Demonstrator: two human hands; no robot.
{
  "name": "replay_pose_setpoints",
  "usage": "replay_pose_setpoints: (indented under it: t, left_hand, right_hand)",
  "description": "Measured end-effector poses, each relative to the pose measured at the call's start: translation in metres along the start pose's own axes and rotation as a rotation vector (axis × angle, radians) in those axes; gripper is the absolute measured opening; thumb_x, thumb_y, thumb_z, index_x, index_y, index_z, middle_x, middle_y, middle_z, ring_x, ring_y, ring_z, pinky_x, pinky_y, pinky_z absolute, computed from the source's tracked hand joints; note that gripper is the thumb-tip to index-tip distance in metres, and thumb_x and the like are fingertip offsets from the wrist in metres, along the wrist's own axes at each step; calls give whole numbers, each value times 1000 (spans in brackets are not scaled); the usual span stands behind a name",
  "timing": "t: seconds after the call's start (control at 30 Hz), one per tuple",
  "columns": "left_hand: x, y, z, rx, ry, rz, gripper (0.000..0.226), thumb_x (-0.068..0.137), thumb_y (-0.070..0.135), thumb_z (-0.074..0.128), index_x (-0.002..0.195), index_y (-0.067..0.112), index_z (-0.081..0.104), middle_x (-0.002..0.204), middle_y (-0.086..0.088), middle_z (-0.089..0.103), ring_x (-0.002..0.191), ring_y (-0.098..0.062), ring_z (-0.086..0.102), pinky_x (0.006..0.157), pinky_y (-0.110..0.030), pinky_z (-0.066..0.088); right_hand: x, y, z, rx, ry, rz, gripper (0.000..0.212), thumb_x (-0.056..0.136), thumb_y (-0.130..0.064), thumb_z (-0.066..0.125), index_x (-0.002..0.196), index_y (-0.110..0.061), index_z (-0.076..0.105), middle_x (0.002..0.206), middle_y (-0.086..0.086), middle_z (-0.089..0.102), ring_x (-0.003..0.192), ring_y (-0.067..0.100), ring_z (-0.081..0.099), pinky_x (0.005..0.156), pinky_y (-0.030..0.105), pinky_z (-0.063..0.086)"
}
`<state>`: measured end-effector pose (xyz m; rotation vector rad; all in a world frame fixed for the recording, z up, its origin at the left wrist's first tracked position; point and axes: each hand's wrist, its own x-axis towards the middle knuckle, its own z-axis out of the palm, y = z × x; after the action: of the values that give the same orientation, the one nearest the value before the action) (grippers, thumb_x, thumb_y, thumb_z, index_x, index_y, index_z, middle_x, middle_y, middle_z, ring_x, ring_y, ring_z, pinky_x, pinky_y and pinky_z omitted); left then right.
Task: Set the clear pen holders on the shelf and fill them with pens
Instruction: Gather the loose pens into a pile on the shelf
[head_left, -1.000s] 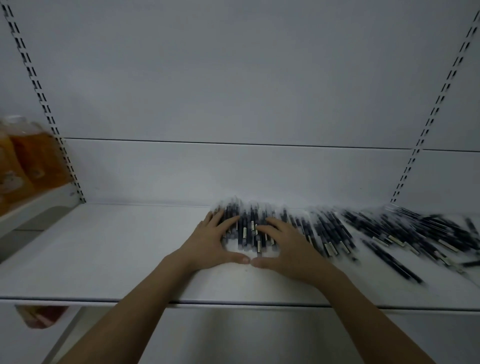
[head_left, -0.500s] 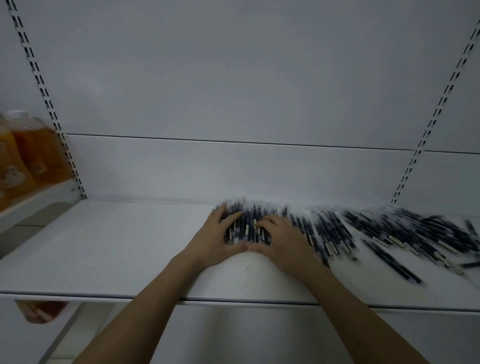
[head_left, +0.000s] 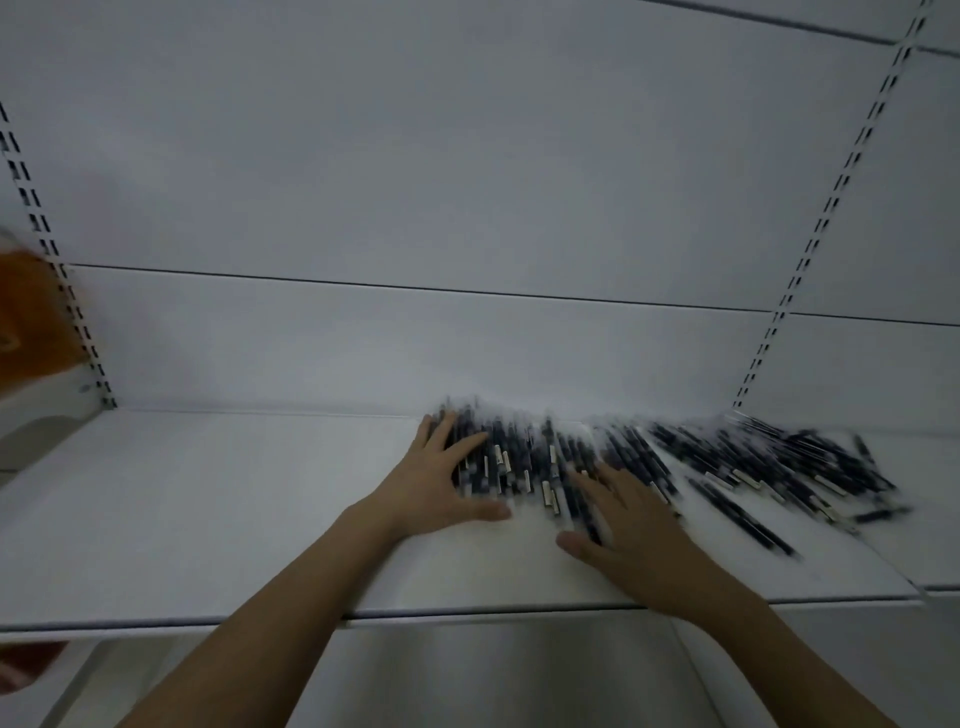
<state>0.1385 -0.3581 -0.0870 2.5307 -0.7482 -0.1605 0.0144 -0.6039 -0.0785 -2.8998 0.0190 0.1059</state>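
Both our hands are lying flat on the white shelf (head_left: 208, 493), fingers spread and straight, gripping nothing. Our left hand (head_left: 441, 486) is resting its fingertips on the left edge of the pens (head_left: 519, 462); our right hand (head_left: 628, 519) is pressing down on the pens just right of the middle bunch, thumb stretched toward nine o'clock.

We are seeing the dark pens spread in a loose band against the back wall (head_left: 467, 182), running from twelve o'clock of our left hand out toward three o'clock, well past our right hand. The bunch between our hands is lying with long axes pointing roughly from six to twelve o'clock; the pens farther right are fanning toward ten and four o'clock. Motion blur is hiding their finer details.

We are finding no clear pen holders in view. We are judging that gathering is the step in hand: the middle bunch is lying between both palms, and the far scatter is nearer our right hand.
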Motion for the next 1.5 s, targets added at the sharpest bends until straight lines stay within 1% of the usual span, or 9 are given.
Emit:
replay_pose_setpoints:
  t: [0.07,0.2,0.4,0.6,0.8,1.13,1.23,1.33,1.5]
  left_hand:
    - [4,3,5,20,-3,48,112,60,84,65,154,49,16,165,13,-13,151,-17,-20,124,-47,7]
    - [6,1,7,74,-14,84,109,61,87,60,153,51,13,165,11,-14,152,-20,-13,125,-45,4]
    - [7,-2,9,78,-15,88,116,51,97,46,153,53,11,164,15,-15,153,-19,-13,125,-45,4]
    - [7,10,13,26,-3,28,122,41,104,42,150,56,12,164,15,-13,153,-19,-11,124,-47,7]
    - [22,45,36,70,83,-37,125,40,107,32,151,53,11,167,6,-6,152,-24,-14,124,-48,2]
    - [20,61,50,149,258,-11,113,52,104,29,151,50,19,167,8,-1,151,-20,-19,121,-57,4]
    - [19,60,53,261,335,137,95,67,96,35,150,50,25,166,9,8,153,-22,-11,118,-62,3]
    - [21,61,54,307,344,194,80,79,89,34,149,50,30,163,10,24,153,-21,6,117,-67,9]
    - [32,80,52,391,223,272,72,88,79,32,152,47,27,162,16,24,152,-14,13,121,-61,2]
  right_hand:
    - [2,1,10,45,5,40,118,52,-102,-4,154,-43,-5,164,-12,-15,151,15,-16,124,45,-2]
    - [26,-6,10,111,77,87,89,79,-83,18,155,-41,-1,166,-10,-7,152,15,-10,124,45,1]
    - [46,-8,8,-36,90,168,103,70,-90,4,157,-37,1,166,-9,-2,153,16,-3,119,61,-4]
    - [38,-9,4,-169,255,64,117,63,-89,-20,154,-30,24,161,-6,27,146,18,26,116,51,25]
    - [36,33,-21,52,-125,-232,96,83,-74,53,156,-40,0,164,-14,-11,152,12,-5,124,44,10]
    - [49,60,-18,169,158,-517,72,89,-60,59,148,-22,43,154,-6,36,142,9,30,113,19,20]
    - [53,63,-9,128,378,-567,78,82,-78,49,127,-15,64,124,1,57,114,17,53,97,33,48]
    - [54,64,-7,25,608,-532,78,81,-85,40,103,-17,71,87,-4,62,81,16,56,72,35,48]
    - [46,62,-15,175,589,-583,32,92,-40,51,89,-13,69,61,-3,62,50,11,52,54,20,46]
